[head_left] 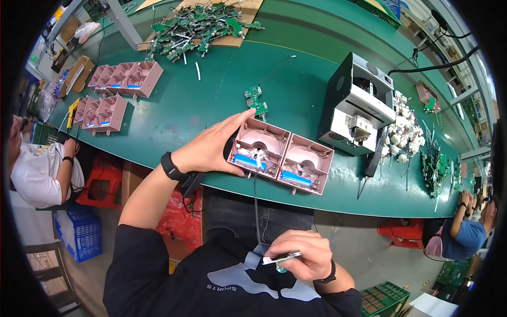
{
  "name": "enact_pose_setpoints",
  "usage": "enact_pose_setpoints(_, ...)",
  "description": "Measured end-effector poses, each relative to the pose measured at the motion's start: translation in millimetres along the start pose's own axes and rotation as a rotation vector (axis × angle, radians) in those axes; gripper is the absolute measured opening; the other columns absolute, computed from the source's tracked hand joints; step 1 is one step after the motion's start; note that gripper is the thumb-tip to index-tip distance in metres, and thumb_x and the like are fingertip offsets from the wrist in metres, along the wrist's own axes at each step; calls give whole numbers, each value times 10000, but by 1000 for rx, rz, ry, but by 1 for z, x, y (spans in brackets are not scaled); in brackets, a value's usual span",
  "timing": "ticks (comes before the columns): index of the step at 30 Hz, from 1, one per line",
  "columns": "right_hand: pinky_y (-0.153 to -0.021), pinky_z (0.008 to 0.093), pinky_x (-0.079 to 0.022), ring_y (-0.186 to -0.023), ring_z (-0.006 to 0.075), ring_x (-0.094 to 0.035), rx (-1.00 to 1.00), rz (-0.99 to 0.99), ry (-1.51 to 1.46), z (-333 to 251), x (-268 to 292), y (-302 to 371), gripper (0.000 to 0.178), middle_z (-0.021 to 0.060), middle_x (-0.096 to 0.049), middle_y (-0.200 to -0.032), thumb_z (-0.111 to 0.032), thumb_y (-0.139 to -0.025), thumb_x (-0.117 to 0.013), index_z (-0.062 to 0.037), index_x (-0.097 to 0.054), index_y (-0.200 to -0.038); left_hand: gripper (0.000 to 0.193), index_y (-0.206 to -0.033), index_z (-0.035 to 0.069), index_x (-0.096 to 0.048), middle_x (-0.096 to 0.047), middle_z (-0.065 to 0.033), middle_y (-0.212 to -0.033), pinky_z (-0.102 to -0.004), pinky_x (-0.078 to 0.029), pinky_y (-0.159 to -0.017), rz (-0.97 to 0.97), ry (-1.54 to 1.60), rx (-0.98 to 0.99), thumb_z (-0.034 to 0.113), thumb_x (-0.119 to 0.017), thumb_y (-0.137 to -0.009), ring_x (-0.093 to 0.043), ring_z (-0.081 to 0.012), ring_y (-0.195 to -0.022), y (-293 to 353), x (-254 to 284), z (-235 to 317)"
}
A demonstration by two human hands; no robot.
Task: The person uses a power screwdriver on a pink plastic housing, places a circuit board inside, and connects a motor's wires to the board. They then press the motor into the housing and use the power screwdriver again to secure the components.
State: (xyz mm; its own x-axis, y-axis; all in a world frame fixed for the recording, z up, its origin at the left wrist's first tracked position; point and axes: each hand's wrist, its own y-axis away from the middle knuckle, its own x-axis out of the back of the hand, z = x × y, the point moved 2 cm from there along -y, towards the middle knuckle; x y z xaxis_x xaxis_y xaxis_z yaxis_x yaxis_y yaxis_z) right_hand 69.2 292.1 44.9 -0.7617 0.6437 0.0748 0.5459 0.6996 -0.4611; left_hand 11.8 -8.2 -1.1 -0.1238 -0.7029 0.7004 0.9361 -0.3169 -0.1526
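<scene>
Two pink plastic housings (pixel 290 143) lie side by side in front of me at the table edge, open side up. Each contains a blue cylindrical cell (pixel 296 178), and thin wires show in the left one. My left hand (pixel 211 147) grips the left housing's outer end, thumb on the near side and fingers at the far corner. Close to my chest, my right hand (pixel 306 254) pinches a small circuit board (pixel 282 257) seen nearly edge-on, its face mostly hidden. Just beyond the left housing lies a green circuit board (pixel 255 100) with a thin wire.
More pink housings (pixel 127 76) stand at the left, near a yellow tool (pixel 72 112). Circuit boards are heaped (pixel 198 31) at the back. On the right are a silver-black machine (pixel 359 103), a black-handled tool (pixel 374 158) and white parts (pixel 404 134). Co-workers sit at both sides.
</scene>
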Motion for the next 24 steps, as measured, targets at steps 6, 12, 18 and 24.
enact_pose_setpoints(6,-706,383,-615,-788,325,-747,-31,-13,-7,7,-10,-1,216,171,-756,-887,16,-853,-746,91,-692,-1049,1220,-1624,61,-263,-461,-201,-1561,-463,-409,-1183,174,-30,47,254,-958,-640,-454,-403,-1442,17,2,3)
enact_pose_setpoints(12,-705,380,-616,-791,317,-749,-28,-43,-28,14,-12,-8,233,172,-755,-888,20,-850,-748,95,-690,-1063,1168,-1592,47,-327,-482,-193,-1548,-457,-426,-1168,252,-294,-45,180,-939,-606,-487,-397,-1415,28,27,18)
enact_pose_setpoints(18,-706,376,-619,-799,319,-753,2,-106,-72,13,-16,-13,240,174,-757,-895,-9,-862,-760,103,-692,-1063,1152,-1582,47,-351,-485,-184,-1549,-456,-434,-1160,109,-241,81,158,-932,-593,-477,-386,-1424,43,49,31)
enact_pose_setpoints(24,-710,380,-624,-804,324,-754,35,-119,-157,13,-15,-12,217,175,-759,-911,-30,-894,-758,99,-697,-1057,1150,-1580,49,-350,-494,-185,-1537,-454,-426,-1176,196,-287,122,145,-935,-595,-470,-387,-1434,54,55,38)
